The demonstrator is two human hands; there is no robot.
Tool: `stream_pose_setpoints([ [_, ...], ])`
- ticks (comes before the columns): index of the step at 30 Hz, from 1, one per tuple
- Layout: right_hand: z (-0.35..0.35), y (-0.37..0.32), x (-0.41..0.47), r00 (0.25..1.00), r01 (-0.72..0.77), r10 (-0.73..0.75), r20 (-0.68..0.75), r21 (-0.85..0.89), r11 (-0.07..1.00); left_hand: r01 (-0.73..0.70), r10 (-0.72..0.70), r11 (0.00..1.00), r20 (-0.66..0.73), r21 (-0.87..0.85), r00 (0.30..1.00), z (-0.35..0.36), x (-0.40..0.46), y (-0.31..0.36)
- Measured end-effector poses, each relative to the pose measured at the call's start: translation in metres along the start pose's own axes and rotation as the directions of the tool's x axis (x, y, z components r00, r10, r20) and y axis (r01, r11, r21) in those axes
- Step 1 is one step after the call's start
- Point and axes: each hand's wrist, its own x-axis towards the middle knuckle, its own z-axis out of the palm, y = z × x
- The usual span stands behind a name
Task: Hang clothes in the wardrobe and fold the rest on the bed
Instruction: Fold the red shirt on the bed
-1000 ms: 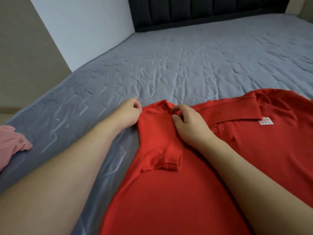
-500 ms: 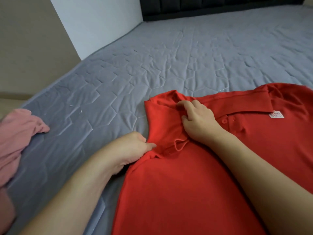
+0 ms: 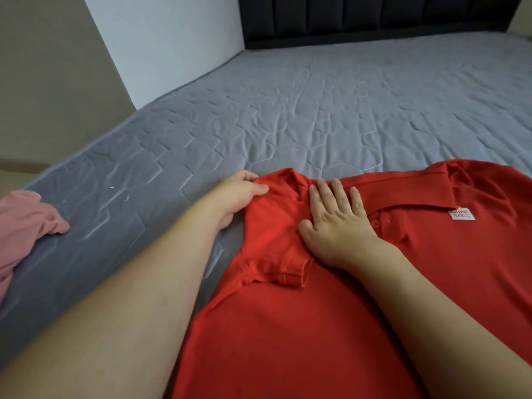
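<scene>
A red polo shirt [image 3: 331, 326] lies front-up on the grey quilted bed [image 3: 288, 116], collar toward the headboard, with a white label at the neck. Its left sleeve [image 3: 276, 254] is folded inward over the chest. My left hand [image 3: 239, 194] pinches the shirt's shoulder edge at the fold, thumb on top of the fabric. My right hand [image 3: 336, 223] lies flat with straight fingers on the folded shoulder, pressing it down beside the collar and buttons.
A pink garment [image 3: 26, 226] lies crumpled at the bed's left edge. A dark padded headboard [image 3: 374, 18] stands at the far end, with a white wall [image 3: 167, 44] to the left. Beige floor shows beyond the left edge.
My right hand has let go of the shoulder fabric and opened flat onto it. My left hand has moved back up from the sleeve's lower edge to the shoulder corner.
</scene>
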Motion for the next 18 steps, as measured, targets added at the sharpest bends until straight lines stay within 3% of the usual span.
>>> stream_pose_setpoints([
  [4, 0.000, -0.001, -0.001, 0.999, -0.039, 0.039, 0.014, 0.007, 0.999, -0.168, 0.187, 0.964, -0.079, 0.205, 0.979, 0.001, 0.009, 0.008],
  [6, 0.001, -0.001, -0.002, 0.998, -0.054, 0.054, 0.012, 0.004, 0.999, -0.260, 0.377, 0.841, -0.170, 0.475, 0.910, 0.003, 0.008, 0.003],
  [8, 0.001, -0.001, -0.002, 0.998, -0.064, 0.064, 0.010, -0.001, 0.998, -0.282, 0.551, 0.633, -0.164, 0.721, 0.818, 0.004, 0.001, -0.009],
  [10, 0.002, -0.001, -0.002, 0.997, -0.071, 0.071, 0.023, -0.006, 0.997, -0.208, 0.547, 0.550, -0.160, 0.809, 0.822, 0.003, -0.006, -0.022],
  [13, 0.002, 0.000, -0.002, 0.996, -0.081, 0.081, 0.040, -0.024, 0.996, -0.018, 0.275, 0.690, -0.239, 0.724, 0.931, -0.001, 0.000, -0.012],
  [15, 0.002, -0.001, -0.002, 0.995, -0.088, 0.090, 0.041, -0.041, 0.995, -0.084, 0.173, 0.856, -0.130, 0.510, 0.976, 0.003, 0.012, 0.011],
  [16, 0.002, -0.001, -0.002, 0.995, -0.096, 0.098, 0.032, -0.048, 0.994, -0.144, 0.189, 0.882, -0.058, 0.449, 0.980, 0.008, 0.016, 0.019],
  [18, 0.002, -0.003, -0.003, 0.991, -0.132, 0.133, 0.014, -0.071, 0.989, -0.211, 0.246, 0.804, 0.013, 0.556, 0.969, 0.018, 0.022, 0.019],
])
